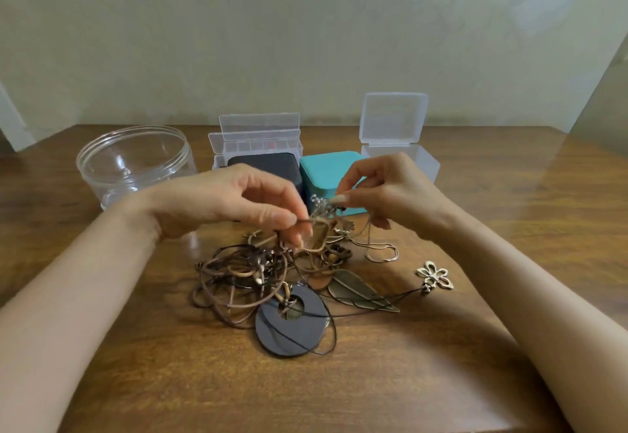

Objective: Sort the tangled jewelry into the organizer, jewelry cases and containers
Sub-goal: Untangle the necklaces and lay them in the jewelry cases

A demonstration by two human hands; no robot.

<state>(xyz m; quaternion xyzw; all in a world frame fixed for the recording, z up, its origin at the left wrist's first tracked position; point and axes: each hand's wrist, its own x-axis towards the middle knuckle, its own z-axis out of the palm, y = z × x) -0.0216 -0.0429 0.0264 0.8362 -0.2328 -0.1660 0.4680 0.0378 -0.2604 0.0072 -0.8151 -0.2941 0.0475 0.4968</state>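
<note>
Your left hand (238,201) pinched a tan cord (314,249) | your right hand (384,191) pinched the silver charm (319,205) just right of it | pile (244,276) lay near, below both.

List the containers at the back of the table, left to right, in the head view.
round clear jar → compartment organizer → teal case → clear flip-lid box
</note>
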